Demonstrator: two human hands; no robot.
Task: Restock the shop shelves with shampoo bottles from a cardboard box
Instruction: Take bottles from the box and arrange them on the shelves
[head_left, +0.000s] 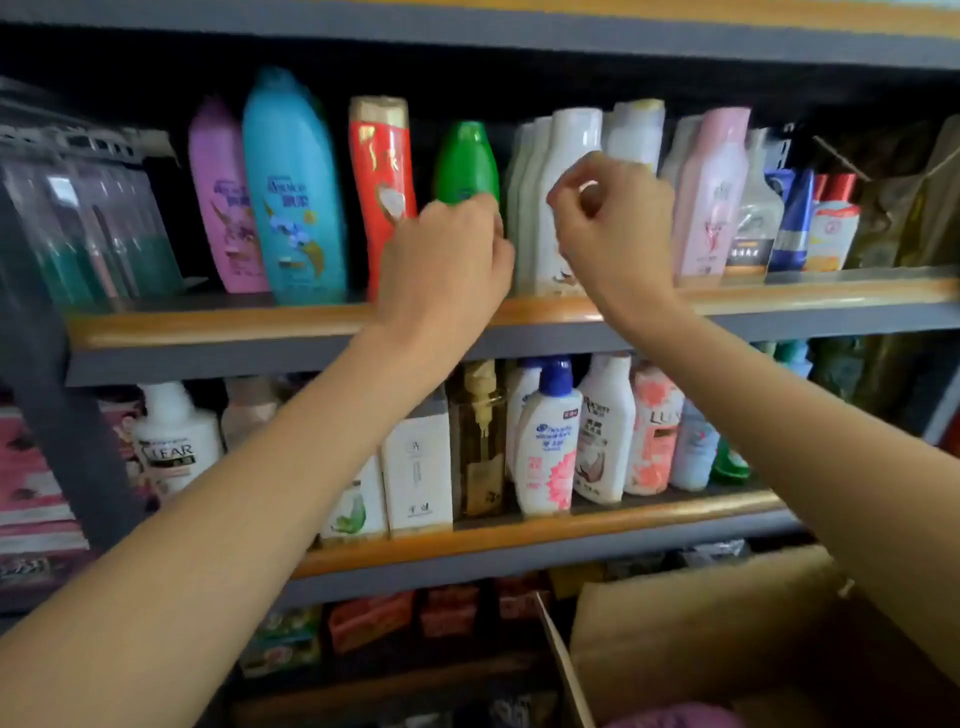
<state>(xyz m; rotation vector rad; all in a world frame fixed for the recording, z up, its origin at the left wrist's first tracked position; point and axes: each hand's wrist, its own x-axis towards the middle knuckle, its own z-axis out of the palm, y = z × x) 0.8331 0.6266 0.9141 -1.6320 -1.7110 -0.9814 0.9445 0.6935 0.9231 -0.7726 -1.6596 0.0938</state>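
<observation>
A green shampoo bottle (466, 161) stands on the upper shelf (208, 322) between a red bottle (382, 171) and a row of white bottles (550, 156). My left hand (447, 260) grips the green bottle's lower part and hides its base. My right hand (608, 223) hovers in front of the white bottles with its fingers curled; nothing shows inside them. The open cardboard box (701, 623) sits at the lower right, with a purple bottle (675, 719) showing at its bottom edge.
Purple (223, 197) and blue (293, 192) bottles stand left of the red one, pink and small bottles to the right. The lower shelf (519, 540) is packed with pump bottles and cartons. Clear plastic packs (88, 218) fill the far left.
</observation>
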